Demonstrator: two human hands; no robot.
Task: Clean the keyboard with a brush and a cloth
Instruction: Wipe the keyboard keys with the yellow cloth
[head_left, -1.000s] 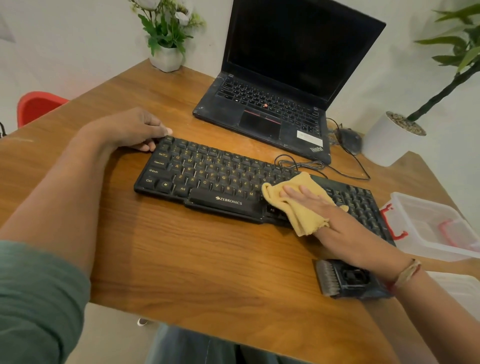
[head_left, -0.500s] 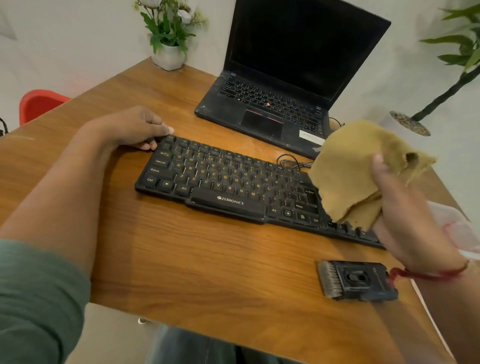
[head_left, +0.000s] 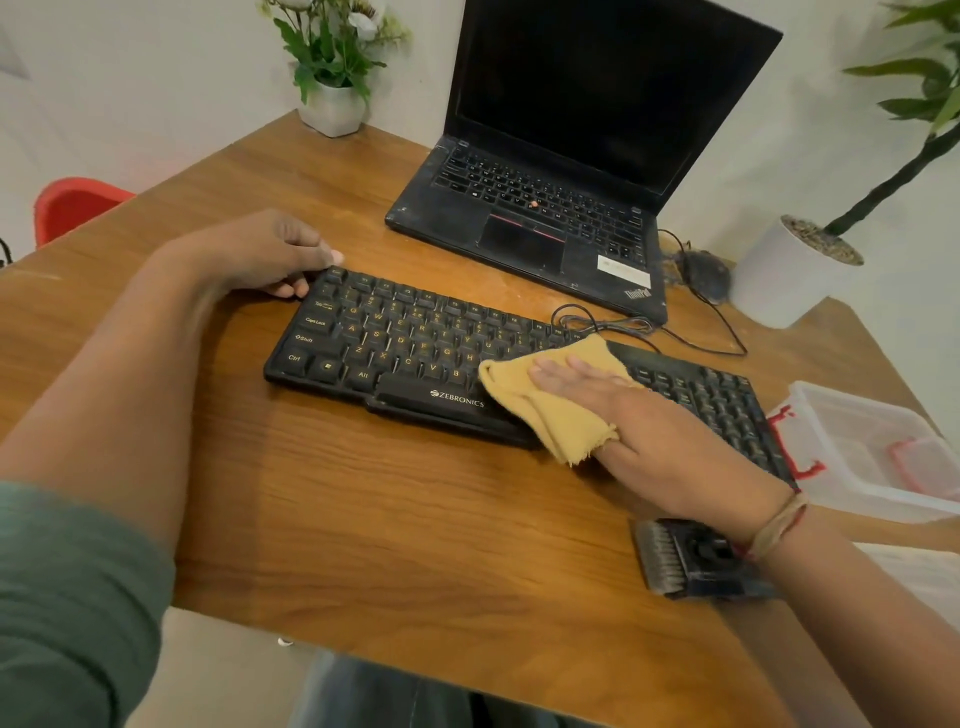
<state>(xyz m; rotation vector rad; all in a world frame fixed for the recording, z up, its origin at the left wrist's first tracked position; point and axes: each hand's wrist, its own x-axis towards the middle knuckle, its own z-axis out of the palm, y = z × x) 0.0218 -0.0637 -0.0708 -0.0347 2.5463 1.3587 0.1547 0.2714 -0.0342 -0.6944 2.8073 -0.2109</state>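
A grained wooden table (head_left: 415, 519) carries a long, flat black plastic keyboard (head_left: 395, 338) with orange lettering, lying at its centre. The left hand (head_left: 260, 254) curls its fingers round the keyboard's far-left corner. A soft, frayed yellow cloth (head_left: 540, 410) lies mid-keyboard under the right hand (head_left: 649, 421), whose fingers are straight and together. A black bristled brush (head_left: 691, 564) rests near right.

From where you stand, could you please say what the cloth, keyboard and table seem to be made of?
Cloth: soft woven fabric, mustard, matte; it drapes with a frayed edge. Keyboard: black plastic, it seems, with a slight sheen on the keycaps. Table: wood or wood-look laminate, judging by the grain.
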